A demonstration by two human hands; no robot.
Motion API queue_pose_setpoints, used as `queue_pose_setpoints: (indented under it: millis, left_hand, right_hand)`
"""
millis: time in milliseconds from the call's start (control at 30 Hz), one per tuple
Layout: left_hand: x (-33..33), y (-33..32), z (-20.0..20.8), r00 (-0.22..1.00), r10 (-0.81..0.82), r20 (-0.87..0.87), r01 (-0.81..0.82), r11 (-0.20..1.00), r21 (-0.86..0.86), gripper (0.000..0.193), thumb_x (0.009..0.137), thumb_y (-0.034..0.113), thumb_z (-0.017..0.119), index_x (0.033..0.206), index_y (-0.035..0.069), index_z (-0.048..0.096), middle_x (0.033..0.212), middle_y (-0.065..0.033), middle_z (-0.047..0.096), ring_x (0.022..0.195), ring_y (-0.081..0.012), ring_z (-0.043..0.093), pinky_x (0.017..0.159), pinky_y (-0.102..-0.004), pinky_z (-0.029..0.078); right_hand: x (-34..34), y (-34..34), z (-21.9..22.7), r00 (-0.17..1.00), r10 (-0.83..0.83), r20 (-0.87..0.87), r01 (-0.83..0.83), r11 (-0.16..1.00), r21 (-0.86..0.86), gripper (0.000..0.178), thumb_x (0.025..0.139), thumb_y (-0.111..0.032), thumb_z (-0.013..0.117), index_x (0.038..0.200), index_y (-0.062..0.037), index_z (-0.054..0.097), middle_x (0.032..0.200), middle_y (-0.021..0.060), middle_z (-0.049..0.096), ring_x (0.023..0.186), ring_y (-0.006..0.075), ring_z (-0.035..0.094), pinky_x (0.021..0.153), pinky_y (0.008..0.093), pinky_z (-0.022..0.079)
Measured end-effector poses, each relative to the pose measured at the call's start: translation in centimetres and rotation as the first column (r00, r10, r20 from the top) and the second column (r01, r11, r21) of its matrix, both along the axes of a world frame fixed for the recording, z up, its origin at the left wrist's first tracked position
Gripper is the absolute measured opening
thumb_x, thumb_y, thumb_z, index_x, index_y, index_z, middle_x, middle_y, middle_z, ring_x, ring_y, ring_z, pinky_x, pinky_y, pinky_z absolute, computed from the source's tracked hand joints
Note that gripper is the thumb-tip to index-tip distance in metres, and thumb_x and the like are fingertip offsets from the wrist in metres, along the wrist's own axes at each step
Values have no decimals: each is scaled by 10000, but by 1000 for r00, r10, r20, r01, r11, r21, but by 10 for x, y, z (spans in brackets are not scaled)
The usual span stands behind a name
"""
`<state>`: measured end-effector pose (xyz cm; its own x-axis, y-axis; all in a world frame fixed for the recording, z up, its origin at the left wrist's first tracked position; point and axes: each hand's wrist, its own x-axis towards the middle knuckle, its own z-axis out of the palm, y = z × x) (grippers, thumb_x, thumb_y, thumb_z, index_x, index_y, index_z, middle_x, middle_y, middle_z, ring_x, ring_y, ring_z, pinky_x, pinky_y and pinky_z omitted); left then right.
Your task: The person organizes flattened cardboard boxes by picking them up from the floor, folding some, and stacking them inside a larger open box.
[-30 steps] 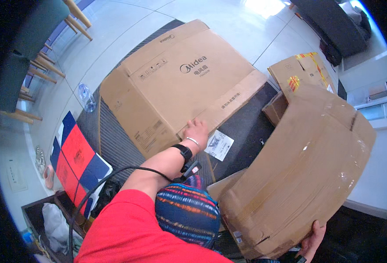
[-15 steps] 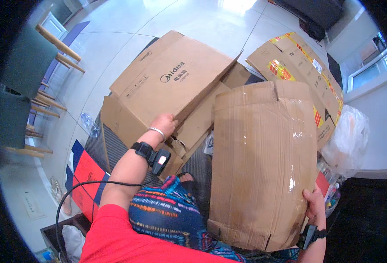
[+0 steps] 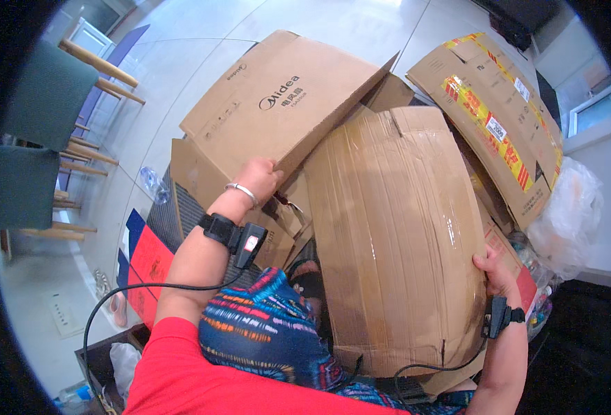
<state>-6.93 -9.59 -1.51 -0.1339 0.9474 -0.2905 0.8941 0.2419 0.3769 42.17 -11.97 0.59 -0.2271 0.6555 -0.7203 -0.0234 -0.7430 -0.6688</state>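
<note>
My left hand (image 3: 260,180) is closed on the near corner of a brown cardboard box (image 3: 264,131) with dark print, its fingertips curled over the edge. To the right lies a large plain cardboard sheet (image 3: 402,242), creased and covered with strips of clear tape. My right hand (image 3: 497,271) grips that sheet by its right edge, the thumb on top and the other fingers mostly hidden. The sheet overlaps part of the printed box. Beyond it at the right leans another flattened carton (image 3: 485,104) with yellow and red tape. Smaller torn cardboard (image 3: 278,238) shows below my left hand.
Green chairs (image 3: 46,97) with wooden legs stand at the left. A clear plastic bottle (image 3: 154,185) and a red sheet (image 3: 152,266) lie nearby. At the right is a white plastic bag (image 3: 569,214). An open dark box (image 3: 87,366) holding a bag sits at lower left.
The plain sheet has swung left at its top, now covering more of the printed box's side. More of the yellow-taped carton shows. My left hand keeps its hold on the printed box.
</note>
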Motion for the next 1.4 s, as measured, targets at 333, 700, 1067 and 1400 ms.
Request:
queue_pose_setpoints:
  millis: [333,700,1067,1400]
  left_hand:
    - [3,0,6,992,-123,-36,122,992,-33,214,736,218,550,725,5,570,714,-203,563,704,-360,545,652,-402,440]
    - [0,0,3,991,-118,67,119,993,-4,202,738,200,527,796,12,569,697,-206,552,663,-333,553,621,-375,439]
    - [-1,1,0,983,-160,90,160,987,8,177,716,195,534,719,20,558,719,-191,558,718,-362,532,650,-417,434]
    - [5,-1,0,982,-107,159,109,994,-5,178,725,183,530,782,19,572,713,-195,559,694,-346,540,629,-391,439]
  right_hand:
    - [-30,35,-36,823,223,523,-326,939,113,480,734,-42,591,1175,-8,405,1030,86,562,894,199,551,784,330,439]
    - [-36,82,-68,973,220,71,-223,974,36,453,760,-128,566,1176,-16,425,1053,78,558,892,188,555,799,317,437]
    - [-95,114,-91,931,350,104,-360,926,114,444,757,-109,593,1158,-5,434,1020,63,563,921,148,521,824,282,401]
    - [-144,124,-73,628,-35,778,-586,637,501,617,599,-112,691,1157,-41,437,1066,188,519,989,319,497,840,351,404]
